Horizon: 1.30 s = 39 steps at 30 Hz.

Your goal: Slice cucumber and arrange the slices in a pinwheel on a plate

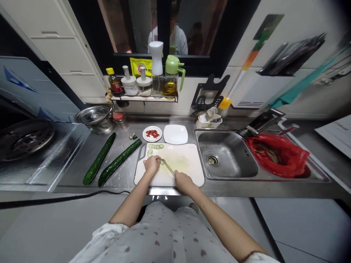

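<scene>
My right hand [185, 181] grips the handle of a knife [169, 168], its blade pointing up and left over the white cutting board [192, 175]. At the blade's tip is a cucumber slice [162, 162], pinched at its edge by the fingertips of my left hand [152, 165]. Several thin cucumber slices [156, 146] lie in a row near the board's upper left, with a couple more just below them. Two whole cucumbers, one farther left [100, 159] and one nearer the board [120, 162], rest on the steel counter.
Behind the board stand a small plate of chopped red pieces [152, 140] and a white square plate [176, 140]. Cucumber ends [133, 136] lie nearby. To the right are a sink [230, 171] and a red plastic bag [290, 164]. A condiment shelf [142, 98] and steel pot [95, 118] are behind.
</scene>
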Each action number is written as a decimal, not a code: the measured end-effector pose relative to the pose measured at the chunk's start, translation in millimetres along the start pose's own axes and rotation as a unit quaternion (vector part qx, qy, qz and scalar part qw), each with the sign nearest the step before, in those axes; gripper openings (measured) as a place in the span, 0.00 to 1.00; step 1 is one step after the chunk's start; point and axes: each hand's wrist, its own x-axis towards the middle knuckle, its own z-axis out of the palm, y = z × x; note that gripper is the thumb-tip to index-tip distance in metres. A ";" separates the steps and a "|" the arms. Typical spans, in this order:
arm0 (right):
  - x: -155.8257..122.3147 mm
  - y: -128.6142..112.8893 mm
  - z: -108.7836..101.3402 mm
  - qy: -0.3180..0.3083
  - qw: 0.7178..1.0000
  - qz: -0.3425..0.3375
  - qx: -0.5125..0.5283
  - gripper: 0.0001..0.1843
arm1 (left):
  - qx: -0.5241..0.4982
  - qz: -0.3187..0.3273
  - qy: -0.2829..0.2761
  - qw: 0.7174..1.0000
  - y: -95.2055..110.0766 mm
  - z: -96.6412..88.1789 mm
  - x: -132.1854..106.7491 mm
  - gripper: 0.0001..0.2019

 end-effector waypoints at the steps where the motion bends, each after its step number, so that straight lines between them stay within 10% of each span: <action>1: 0.1 0.1 0.3 0.000 1.000 0.000 0.000 0.16 | -0.001 0.000 0.001 1.000 -0.3 0.3 -0.2 0.11; 39: 5.6 10.1 -10.5 0.005 0.997 -0.035 -0.073 0.19 | -0.016 -0.005 0.004 1.000 -0.7 -1.7 -1.9 0.11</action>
